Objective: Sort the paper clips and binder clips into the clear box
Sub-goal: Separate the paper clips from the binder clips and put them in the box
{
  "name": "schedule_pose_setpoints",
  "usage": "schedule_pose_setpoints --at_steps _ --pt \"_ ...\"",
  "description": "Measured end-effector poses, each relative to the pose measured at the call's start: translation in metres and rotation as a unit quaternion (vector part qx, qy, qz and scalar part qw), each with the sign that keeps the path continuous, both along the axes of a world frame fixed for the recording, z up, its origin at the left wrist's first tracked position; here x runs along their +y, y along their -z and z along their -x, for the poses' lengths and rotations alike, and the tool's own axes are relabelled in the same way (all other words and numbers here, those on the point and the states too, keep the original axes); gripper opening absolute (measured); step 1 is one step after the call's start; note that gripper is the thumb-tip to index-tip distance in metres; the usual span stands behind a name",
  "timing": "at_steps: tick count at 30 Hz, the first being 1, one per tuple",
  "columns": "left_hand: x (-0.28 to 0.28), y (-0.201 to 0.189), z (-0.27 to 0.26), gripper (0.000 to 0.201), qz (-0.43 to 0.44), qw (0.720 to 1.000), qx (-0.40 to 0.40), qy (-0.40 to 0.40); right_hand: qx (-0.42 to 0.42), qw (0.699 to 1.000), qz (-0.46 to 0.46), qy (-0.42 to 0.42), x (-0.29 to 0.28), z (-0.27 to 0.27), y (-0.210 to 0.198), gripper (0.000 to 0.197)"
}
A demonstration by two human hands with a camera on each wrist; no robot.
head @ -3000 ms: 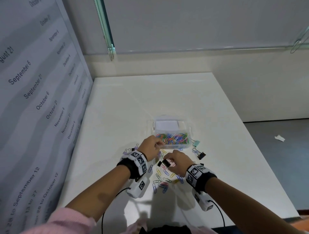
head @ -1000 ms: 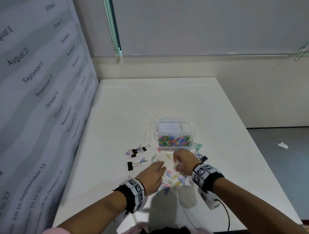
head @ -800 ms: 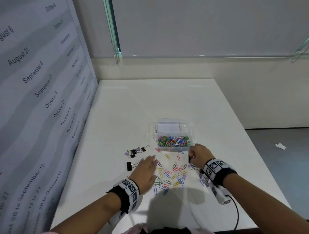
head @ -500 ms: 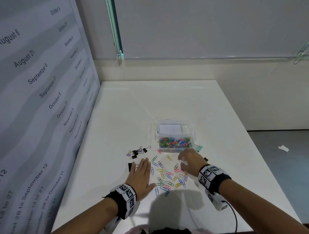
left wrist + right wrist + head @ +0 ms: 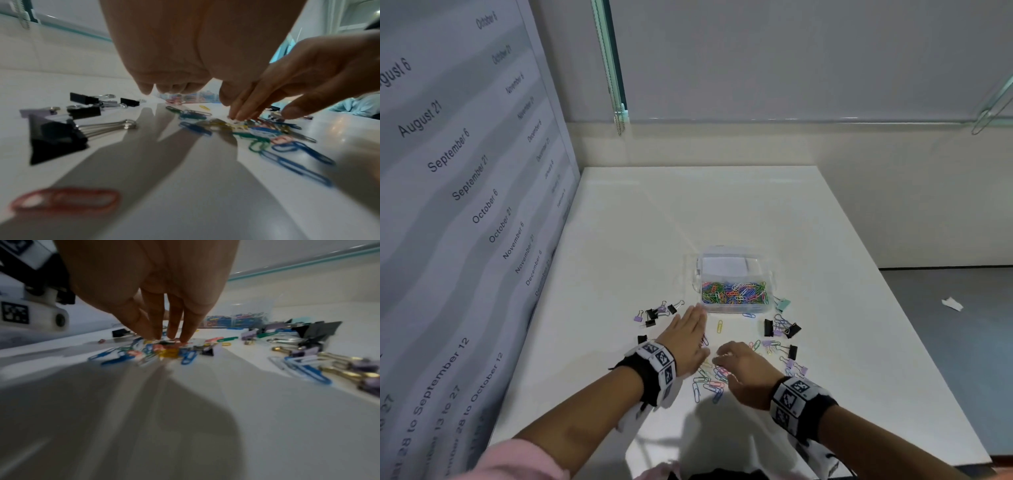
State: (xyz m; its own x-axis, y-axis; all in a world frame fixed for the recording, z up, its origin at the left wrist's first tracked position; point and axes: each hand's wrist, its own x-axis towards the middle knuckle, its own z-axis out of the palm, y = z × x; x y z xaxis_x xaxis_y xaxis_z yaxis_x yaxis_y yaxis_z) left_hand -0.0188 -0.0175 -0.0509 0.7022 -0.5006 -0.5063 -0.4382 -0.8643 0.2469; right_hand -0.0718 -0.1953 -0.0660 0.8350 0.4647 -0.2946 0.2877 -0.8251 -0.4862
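The clear box sits mid-table, its near compartment full of coloured paper clips. Loose paper clips lie bunched in front of it. My left hand lies flat over the table with straight fingers pointing at the box, holding nothing. My right hand reaches left, and its straight fingertips press on the clip pile, thumb apart. Black and purple binder clips lie left of the left hand. More binder clips lie to the right.
A large black binder clip and a red paper clip lie under my left wrist. A mint binder clip sits by the box's right corner. A panel printed with dates borders the white table on the left.
My right hand has drawn back from near the box onto the clip pile. My left hand has slid forward and right, and the loose paper clips now lie closer together.
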Motion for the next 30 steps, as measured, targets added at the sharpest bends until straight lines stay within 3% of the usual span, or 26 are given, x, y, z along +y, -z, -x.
schedule_pose_setpoints --at_steps 7,12,15,19,22,26,30 --pt "0.003 0.004 0.000 0.067 0.013 1.000 0.020 0.001 -0.012 0.992 0.080 0.099 -0.014 -0.034 -0.010 0.058" --pt "0.015 0.007 0.019 0.058 0.079 0.996 -0.004 0.032 -0.005 0.995 0.067 0.068 -0.009 -0.025 -0.012 0.055" --pt "0.021 0.009 0.028 0.055 0.147 0.989 -0.014 0.002 -0.005 0.999 0.029 0.044 0.000 -0.014 -0.010 0.053" --pt "0.026 0.011 0.032 0.076 0.158 0.987 0.005 -0.031 0.029 0.998 0.029 -0.045 0.003 -0.004 -0.010 0.050" --pt "0.021 0.009 0.033 0.096 0.111 0.992 0.007 -0.057 0.019 0.998 0.035 -0.052 -0.002 -0.010 -0.015 0.065" --pt "0.011 0.011 0.036 0.098 0.083 0.991 0.003 -0.101 0.046 0.997 0.058 -0.001 -0.003 -0.013 -0.014 0.100" --pt "-0.004 0.015 0.041 0.092 0.093 0.987 0.015 -0.128 0.073 0.996 0.018 0.038 0.008 -0.012 -0.010 0.098"
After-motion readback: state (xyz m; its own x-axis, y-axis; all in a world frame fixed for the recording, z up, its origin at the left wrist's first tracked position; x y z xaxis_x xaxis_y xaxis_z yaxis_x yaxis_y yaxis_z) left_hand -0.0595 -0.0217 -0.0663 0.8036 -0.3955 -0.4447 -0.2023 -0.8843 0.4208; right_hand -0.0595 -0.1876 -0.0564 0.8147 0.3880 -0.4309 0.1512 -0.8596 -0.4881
